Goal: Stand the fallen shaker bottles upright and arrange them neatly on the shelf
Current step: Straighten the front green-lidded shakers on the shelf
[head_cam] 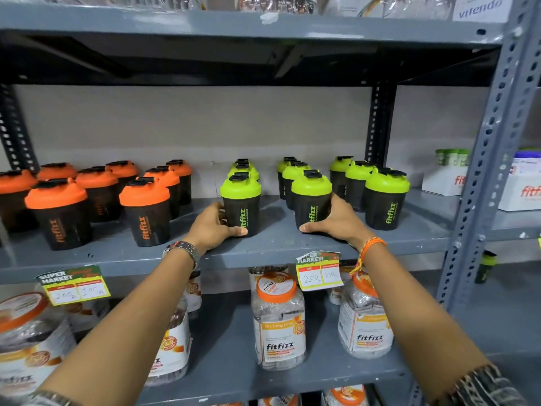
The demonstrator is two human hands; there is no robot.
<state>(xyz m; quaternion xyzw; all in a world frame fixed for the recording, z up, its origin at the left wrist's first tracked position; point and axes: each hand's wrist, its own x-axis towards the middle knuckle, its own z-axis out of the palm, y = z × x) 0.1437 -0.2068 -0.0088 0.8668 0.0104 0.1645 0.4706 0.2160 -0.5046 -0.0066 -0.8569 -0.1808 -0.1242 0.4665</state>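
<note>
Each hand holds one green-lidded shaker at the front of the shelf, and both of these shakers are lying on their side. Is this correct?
Not fully. The head view shows the left hand and the right hand each on a green-lidded shaker at the front of the shelf, but both shakers stand upright, lids on top.

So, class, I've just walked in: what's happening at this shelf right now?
A person is tidying shaker bottles on a grey shelf. The left hand holds one green-lidded bottle and the right hand holds another, both upright at the front edge. More green-lidded bottles stand in rows behind and to the right, and orange-lidded bottles stand on the left. None in view is lying down.
</note>
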